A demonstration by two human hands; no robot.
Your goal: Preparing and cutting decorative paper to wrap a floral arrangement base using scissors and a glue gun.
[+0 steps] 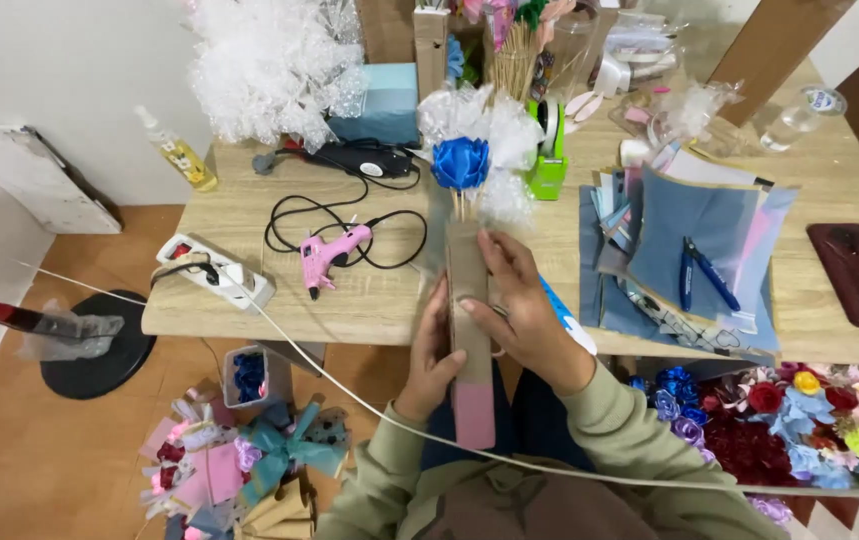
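Your green sleeves fill the bottom of the view, and from them both hands close around a long brown cardboard sleeve (470, 340) with a pink lower end, held upright over your lap at the table's (369, 305) near edge. Your left hand (431, 352) presses flat along its left side, fingers curled to the card, while your right hand (519, 312) wraps over the front, fingertips pinching the upper edge; together they seem to keep the wrap shut around thin wooden sticks that poke out of its top. Above those sticks sits a blue ribbon rose (460, 163), ringed by white crinkled film, so the bundle leans away from you over the tabletop. A pink glue gun (327, 255) lies just left of the wrap, its black cord looping back toward a white power strip (217, 273). To your right, stacked blue and pink paper sheets (689, 245) carry blue-handled pliers (701, 273), near enough to reach.
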